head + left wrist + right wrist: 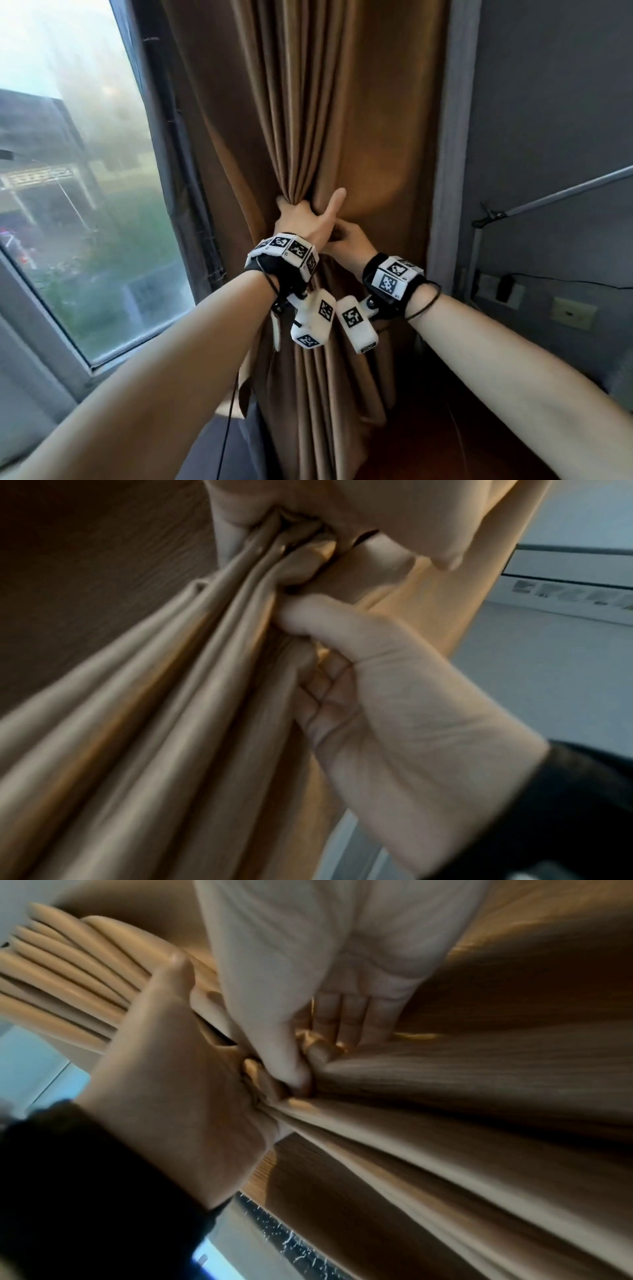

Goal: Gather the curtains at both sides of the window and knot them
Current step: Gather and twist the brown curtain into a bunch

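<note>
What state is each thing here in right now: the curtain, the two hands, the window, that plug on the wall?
brown curtain: hanging, pleats bunched at mid-height, no knot yet.
left hand: grips the bunched pleats, one digit sticking out straight.
right hand: right beside the left hand, fingers pressing into the folds.
window: uncovered, daylight coming through.
dark liner: hanging at the curtain's window-side edge.
black plug: plugged into a wall socket.

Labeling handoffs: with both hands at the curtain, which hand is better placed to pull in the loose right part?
Probably right. The left hand already grips the bunched curtain; the right hand sits beside the ungathered fabric.
</note>
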### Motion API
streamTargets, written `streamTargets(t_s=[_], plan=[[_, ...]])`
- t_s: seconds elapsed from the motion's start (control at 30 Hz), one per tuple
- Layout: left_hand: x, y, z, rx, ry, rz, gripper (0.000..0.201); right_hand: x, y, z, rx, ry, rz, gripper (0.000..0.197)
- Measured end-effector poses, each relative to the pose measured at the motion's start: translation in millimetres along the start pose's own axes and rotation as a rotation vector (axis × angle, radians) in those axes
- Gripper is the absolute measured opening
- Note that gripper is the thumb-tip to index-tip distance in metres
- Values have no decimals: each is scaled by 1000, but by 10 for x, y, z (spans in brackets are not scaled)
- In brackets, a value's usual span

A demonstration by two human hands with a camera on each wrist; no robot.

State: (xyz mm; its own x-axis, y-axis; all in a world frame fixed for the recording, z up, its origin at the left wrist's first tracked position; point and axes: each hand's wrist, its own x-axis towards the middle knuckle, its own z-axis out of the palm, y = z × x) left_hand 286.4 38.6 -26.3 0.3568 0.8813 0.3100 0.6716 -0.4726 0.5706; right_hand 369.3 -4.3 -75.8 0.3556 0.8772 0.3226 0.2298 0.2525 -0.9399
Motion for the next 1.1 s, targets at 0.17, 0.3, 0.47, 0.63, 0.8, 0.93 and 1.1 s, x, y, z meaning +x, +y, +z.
streamTargets(t_s=[0.17,0.3,0.47,0.63,0.8,0.93,1.1], plan=[[7,-134,-96,121,-2,45,41,-16,46,4,153,-43,102,20],[-46,-138,-123,112,-42,76,40,148,136,-417,-53,389,84,30],[-109,-195,-166,69,-12,82,37,251,403,-1034,-140,658,351,110],[-178,-292,-102,94,15,191,78,234,446,-1076,59,453,290,86],[-189,-236,-46,203,-10,275,86,119,362,-679,29,334,160,31],[-174,-84,29,110,4,203,46,-9,228,-332,-9,177,87,26],[-241,76,132,62,32,112,72,-45,128,-196,-93,89,34,10]])
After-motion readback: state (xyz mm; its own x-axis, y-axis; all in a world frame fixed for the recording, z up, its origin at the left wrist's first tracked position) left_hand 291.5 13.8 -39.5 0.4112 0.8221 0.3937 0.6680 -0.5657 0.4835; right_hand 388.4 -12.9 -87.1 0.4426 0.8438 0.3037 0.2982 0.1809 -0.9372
